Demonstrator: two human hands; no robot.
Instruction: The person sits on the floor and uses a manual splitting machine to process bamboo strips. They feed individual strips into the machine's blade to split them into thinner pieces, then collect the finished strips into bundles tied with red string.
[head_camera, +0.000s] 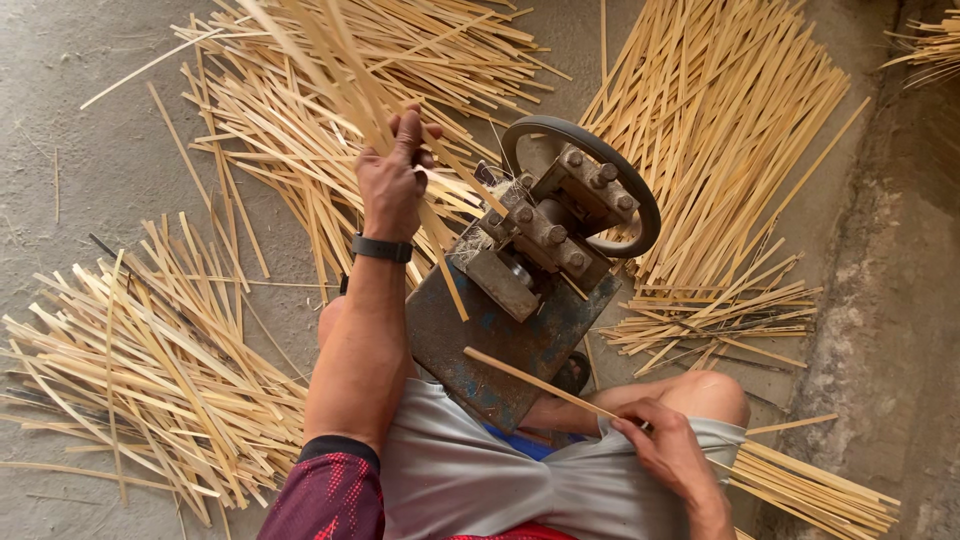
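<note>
The left hand (392, 178) is gripping a loose bundle of thin, pale bamboo strips (340, 75), fingers curled around them above the floor. The right hand (668, 450) is pinching one flat strip (535, 383) near its end, the strip slanting over the knee toward a rusty metal machine (530, 270) with bolted blocks and a dark round wheel (640, 190). Heaps of splintery cut strips (150, 370) are lying fanned out on the rough concrete floor (70, 170) all around, crowding the machine.

No packages, labels, signs or screens show anywhere in this view. Nothing here carries a printed face or a display.
</note>
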